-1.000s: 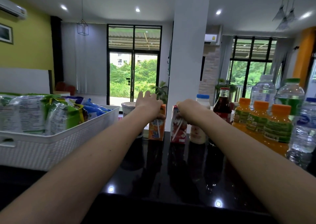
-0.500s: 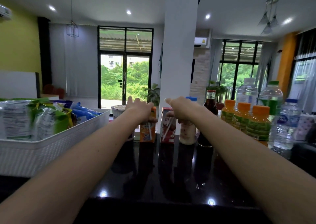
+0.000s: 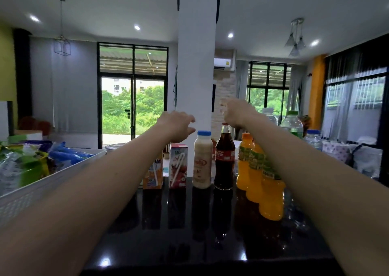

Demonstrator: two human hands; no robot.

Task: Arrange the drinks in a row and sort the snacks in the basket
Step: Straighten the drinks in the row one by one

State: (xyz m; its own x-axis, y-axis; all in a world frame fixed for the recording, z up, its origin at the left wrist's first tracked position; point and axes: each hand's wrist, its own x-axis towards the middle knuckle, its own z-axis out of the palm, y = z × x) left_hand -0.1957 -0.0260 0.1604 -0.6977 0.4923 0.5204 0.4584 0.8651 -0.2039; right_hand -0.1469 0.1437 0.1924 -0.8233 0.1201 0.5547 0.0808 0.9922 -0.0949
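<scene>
On the black counter [image 3: 200,233] a row of drinks stands: an orange carton [image 3: 154,175], a red carton [image 3: 178,166] with a straw, a beige bottle [image 3: 202,160] with a blue cap, a cola bottle [image 3: 224,160] and three orange juice bottles [image 3: 255,176]. Water bottles [image 3: 292,124] stand behind my right arm. My left hand [image 3: 176,124] hovers above the cartons, fingers apart, holding nothing. My right hand [image 3: 236,113] is raised above the cola bottle and blurred. A white basket [image 3: 52,183] at the left holds green and blue snack packs [image 3: 37,160].
A white pillar [image 3: 196,65] rises just behind the drinks. A clear round container [image 3: 114,148] sits behind the basket. Bags and a patterned box [image 3: 355,157] lie at the far right.
Both hands have let go of the two cartons and lifted above them. The cartons now stand alone. The view has tilted upward.
</scene>
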